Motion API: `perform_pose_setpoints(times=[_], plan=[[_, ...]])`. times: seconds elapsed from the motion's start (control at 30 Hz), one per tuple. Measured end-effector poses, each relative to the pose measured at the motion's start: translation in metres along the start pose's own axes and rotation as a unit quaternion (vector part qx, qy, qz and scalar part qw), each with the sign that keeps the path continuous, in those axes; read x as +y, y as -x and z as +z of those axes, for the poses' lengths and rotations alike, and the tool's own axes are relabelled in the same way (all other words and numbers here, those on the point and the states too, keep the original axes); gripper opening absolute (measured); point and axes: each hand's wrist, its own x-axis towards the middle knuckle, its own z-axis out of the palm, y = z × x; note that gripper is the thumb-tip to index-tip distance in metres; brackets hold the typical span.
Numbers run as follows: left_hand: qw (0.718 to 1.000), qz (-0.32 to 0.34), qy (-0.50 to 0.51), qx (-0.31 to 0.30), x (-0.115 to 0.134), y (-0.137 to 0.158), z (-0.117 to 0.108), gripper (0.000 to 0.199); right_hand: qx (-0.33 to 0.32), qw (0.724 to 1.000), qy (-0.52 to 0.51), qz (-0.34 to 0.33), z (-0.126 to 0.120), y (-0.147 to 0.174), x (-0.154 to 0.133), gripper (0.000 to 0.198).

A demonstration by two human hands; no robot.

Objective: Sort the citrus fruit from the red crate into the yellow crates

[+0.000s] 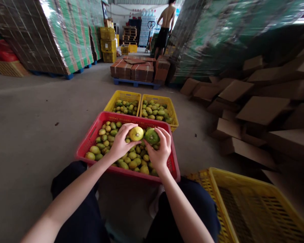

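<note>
My left hand [124, 140] is closed around a yellow lemon [136, 134], thumb below and fingers above, its stem end facing me. In my right hand [160, 148] is a green lemon [152, 136], gripped from the right side with thumb and fingers. Both fruits are held side by side, a small gap between them. Beneath them a red plastic crate [91, 133] holds many yellow and green lemons [133, 156]. It stands between my knees.
Beyond it are two yellow crates of similar fruit [173, 113]. A yellow crate [233, 199] is at my right knee. Cardboard boxes [263, 109] pile up on the right. Flattened cartons lie on a blue pallet [136, 83]; behind them a person [164, 27] stands, back turned.
</note>
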Motion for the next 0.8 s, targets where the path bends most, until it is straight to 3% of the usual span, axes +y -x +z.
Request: perform_pose_setpoints(times=[0.17, 0.4, 0.57, 0.63, 0.7, 0.8], plan=[[0.991, 0.076, -0.097, -0.054, -0.009, 0.000, -0.005, 0.042, 0.011, 1.000, 0.001, -0.023, 0.004, 0.004, 0.000, 0.049], [0.987, 0.109, -0.110, -0.041, -0.009, -0.001, -0.006, 0.043, 0.017, 1.000, -0.006, -0.013, 0.004, 0.003, -0.001, 0.046], [0.984, 0.112, -0.130, -0.046, -0.015, -0.003, -0.007, 0.050, 0.012, 0.994, -0.086, 0.072, 0.005, 0.002, -0.004, 0.051], [0.988, 0.089, -0.113, -0.060, -0.020, -0.004, -0.008, 0.055, 0.017, 0.972, -0.177, 0.150, 0.005, 0.001, -0.005, 0.055], [0.996, 0.022, -0.041, -0.072, -0.025, -0.007, -0.009, 0.058, 0.013, 0.931, -0.269, 0.247, 0.005, -0.002, -0.003, 0.049], [0.984, -0.104, 0.136, -0.058, -0.029, -0.011, -0.010, 0.049, -0.016, 0.830, -0.395, 0.393, 0.007, -0.008, 0.004, 0.029]])
